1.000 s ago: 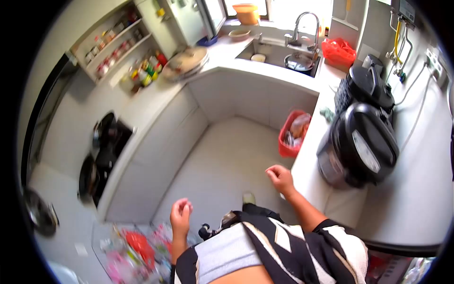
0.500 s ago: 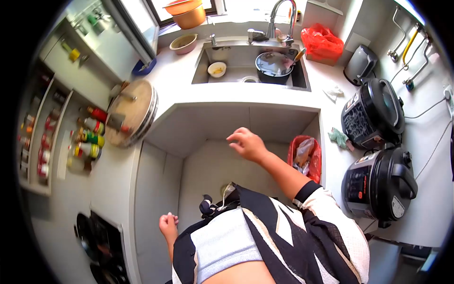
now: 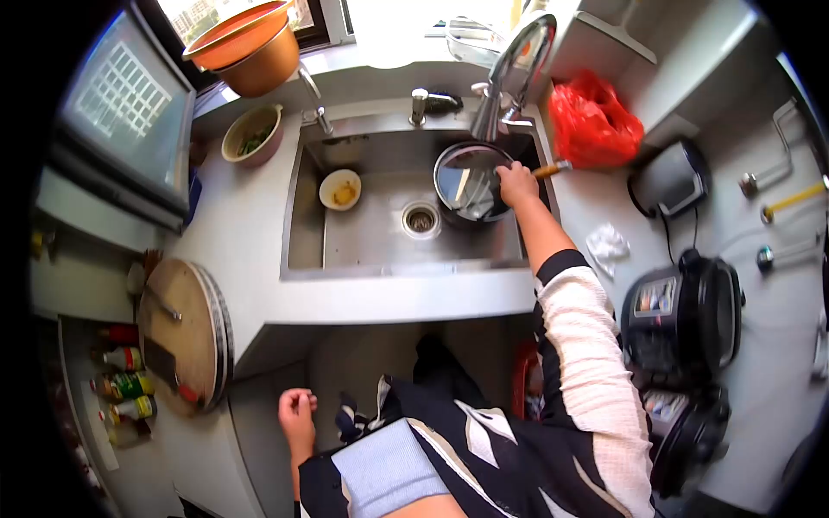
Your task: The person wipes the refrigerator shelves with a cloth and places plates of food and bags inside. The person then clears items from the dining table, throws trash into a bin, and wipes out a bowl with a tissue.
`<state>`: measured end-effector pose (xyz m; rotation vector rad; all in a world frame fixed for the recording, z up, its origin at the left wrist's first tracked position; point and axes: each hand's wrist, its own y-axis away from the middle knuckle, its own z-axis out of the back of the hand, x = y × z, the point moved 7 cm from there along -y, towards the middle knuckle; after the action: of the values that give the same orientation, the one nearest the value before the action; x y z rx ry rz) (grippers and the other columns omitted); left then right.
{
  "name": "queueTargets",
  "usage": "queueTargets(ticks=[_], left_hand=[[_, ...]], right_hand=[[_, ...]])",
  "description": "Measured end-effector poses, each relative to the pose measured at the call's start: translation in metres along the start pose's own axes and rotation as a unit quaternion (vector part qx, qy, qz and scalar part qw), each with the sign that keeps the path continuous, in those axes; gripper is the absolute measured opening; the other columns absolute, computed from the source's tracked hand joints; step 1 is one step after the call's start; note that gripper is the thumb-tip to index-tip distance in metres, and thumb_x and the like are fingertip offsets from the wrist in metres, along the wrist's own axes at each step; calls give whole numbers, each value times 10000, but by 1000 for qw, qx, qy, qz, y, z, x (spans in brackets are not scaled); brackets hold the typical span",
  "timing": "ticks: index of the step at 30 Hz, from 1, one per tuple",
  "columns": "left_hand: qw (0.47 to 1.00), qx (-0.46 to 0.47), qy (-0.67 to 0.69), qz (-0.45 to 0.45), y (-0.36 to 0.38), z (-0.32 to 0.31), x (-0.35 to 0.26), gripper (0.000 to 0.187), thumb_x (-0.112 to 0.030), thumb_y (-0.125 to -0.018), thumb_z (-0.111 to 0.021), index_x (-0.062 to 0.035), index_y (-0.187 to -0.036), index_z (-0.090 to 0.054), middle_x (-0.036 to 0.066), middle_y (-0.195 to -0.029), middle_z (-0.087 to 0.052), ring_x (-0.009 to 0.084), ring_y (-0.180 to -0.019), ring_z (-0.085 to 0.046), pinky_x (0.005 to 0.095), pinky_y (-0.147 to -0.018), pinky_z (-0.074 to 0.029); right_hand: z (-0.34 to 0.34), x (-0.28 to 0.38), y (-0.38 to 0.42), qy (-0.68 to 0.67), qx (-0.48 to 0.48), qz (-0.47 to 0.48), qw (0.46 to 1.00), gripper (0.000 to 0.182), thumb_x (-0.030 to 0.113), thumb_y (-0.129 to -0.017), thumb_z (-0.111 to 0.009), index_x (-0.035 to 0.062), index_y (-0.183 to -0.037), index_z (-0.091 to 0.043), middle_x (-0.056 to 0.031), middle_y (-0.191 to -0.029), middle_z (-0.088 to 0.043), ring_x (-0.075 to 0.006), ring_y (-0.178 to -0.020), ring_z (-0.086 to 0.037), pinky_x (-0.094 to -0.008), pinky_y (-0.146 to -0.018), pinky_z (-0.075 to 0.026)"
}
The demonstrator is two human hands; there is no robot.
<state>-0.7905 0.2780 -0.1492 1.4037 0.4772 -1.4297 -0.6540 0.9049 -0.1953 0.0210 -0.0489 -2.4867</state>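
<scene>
In the right side of the steel sink (image 3: 363, 240) sits a dark pot with a glass lid (image 3: 471, 183). My right hand (image 3: 516, 183) is at the lid's right edge, its fingers closed; what they grip is hidden under them. A wooden handle (image 3: 551, 169) sticks out to the right just beyond it. My left hand (image 3: 298, 414) hangs low in front of the counter, fingers curled in, with nothing visible in it. A small white bowl (image 3: 340, 190) with yellowish contents rests at the left of the sink.
The tap (image 3: 509, 78) arches over the sink's back right. A red plastic bag (image 3: 596, 121), a kettle (image 3: 669, 177) and a black cooker (image 3: 682, 315) stand on the right. On the left are a pink bowl (image 3: 253, 135) and a round chopping board (image 3: 181, 328).
The view has moved closer to the sink. My right hand has gone from above the floor, fingers loosely bent, to the pot's lid. My left hand remains low at the left.
</scene>
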Motion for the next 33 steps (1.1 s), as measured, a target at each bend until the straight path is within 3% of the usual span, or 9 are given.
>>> queueTargets(ticks=[5,11,16,17,19,22,25,28,33], left_hand=[[995,30,-30,90,-4,-52,-29,68,-36,-866,-498,-18,-918,-538,41,-872,-578,101,-773,-572,219,-690,-466],[993,77,-70,63,-35,-83,-48,88,-33,-865,-491,-6,-935,-537,38,-878,-577,99,-786,-571,222,-722,-463],[991,119,-47,34,-67,-108,-60,94,-34,-865,-491,6,-937,-536,49,-883,-576,109,-800,-571,230,-744,-462],[990,130,-49,32,-71,-113,-63,96,-35,-866,-490,7,-939,-535,50,-883,-576,110,-802,-571,232,-748,-462],[987,150,-51,26,-80,-118,-69,99,-36,-867,-489,10,-944,-533,51,-883,-575,114,-807,-570,238,-756,-462],[984,178,-16,8,-91,-122,-74,105,-38,-864,-500,8,-951,-538,48,-895,-574,110,-830,-566,233,-765,-449],[976,218,13,-12,-111,-122,-77,113,-38,-864,-503,6,-962,-539,51,-903,-578,111,-839,-566,233,-772,-444],[966,250,46,-35,-131,-122,-81,113,-47,-865,-504,5,-959,-541,52,-902,-582,109,-844,-567,235,-775,-444],[959,275,52,-47,-155,-115,-84,119,-55,-882,-475,11,-963,-532,60,-912,-572,119,-860,-554,254,-803,-448]], right_hand=[[-64,-19,-26,182,100,-61,976,300,253,-889,-389,244,-1155,-526,-159,-1125,-470,-341,-1044,-475,-527,-774,-435],[-94,-35,-13,199,119,-3,973,269,202,-823,-480,84,-1026,-610,-94,-1035,-496,-257,-926,-528,-384,-644,-506],[-38,-10,22,-150,-113,109,976,184,-1,-762,-439,9,-808,-617,-83,-932,-546,-241,-796,-576,-365,-632,-495],[-50,-14,21,-340,-42,33,939,204,-23,-757,-417,7,-811,-612,-83,-892,-559,-223,-758,-580,-343,-612,-492],[-61,12,26,-662,101,-123,732,249,-68,-747,-373,3,-816,-601,-83,-811,-584,-186,-681,-588,-300,-573,-485],[-55,48,25,-730,78,-242,634,225,-59,-761,-386,28,-816,-586,-67,-733,-583,-160,-614,-570,-271,-566,-494],[-68,93,29,-823,117,-373,413,67,12,-801,-476,42,-820,-533,-60,-717,-536,-198,-646,-570,-365,-612,-544],[-72,125,31,-833,128,-420,337,19,54,-835,-512,41,-821,-515,-77,-745,-533,-204,-674,-567,-357,-620,-561],[-95,152,31,-769,163,-374,492,92,101,-875,-522,46,-946,-501,-77,-741,-531,-129,-553,-488,-213,-496,-503]])
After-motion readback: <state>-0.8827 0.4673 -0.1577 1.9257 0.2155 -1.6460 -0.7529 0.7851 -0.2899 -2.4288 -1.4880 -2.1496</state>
